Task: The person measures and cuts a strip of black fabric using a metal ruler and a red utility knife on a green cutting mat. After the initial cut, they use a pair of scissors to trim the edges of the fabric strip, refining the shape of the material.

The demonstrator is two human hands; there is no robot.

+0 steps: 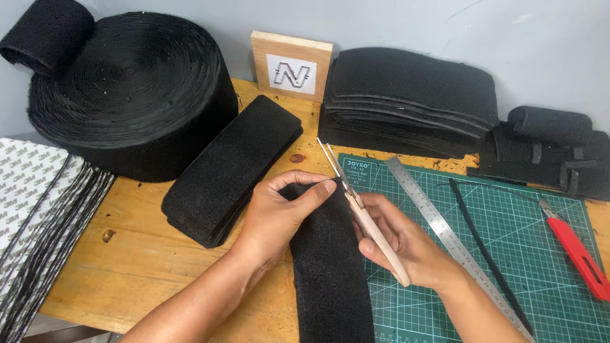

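— While the left hand (279, 213) pinches the top end of that black fuzzy strip (330, 267), thumb over the edge and fingers curled beneath, is the cutting already going?
— Just starting, I'd say. From the head view, the right hand (400, 244) is wrapped tight round the pale handles of the scissors (359, 206), and the blades point up toward the back of the table, parted only a sliver, right at the strip's upper right corner.
— Where does the strip lie?
— Along the front edge of the table, its right side overlapping the left edge of the green cutting mat (508, 254), its lower end running out of sight.
— So which step is this?
— Trimming that top corner, by my guess. I can't tell whether the blades have bitten into the cloth yet.
— What does the next move ask for?
— Keeping the pinch firm so the pile doesn't slide, and the thumb clear of the blades; it sits very near them.
— And round about?
— A steel ruler (445, 228) lies slantwise on the mat just beside the right hand, with a thin black offcut (483, 251) past it and a red utility knife (575, 251) near the mat's right edge. A stack of cut strips (235, 168) sits left of the hands, a big black roll (127, 89) at the back left corner.
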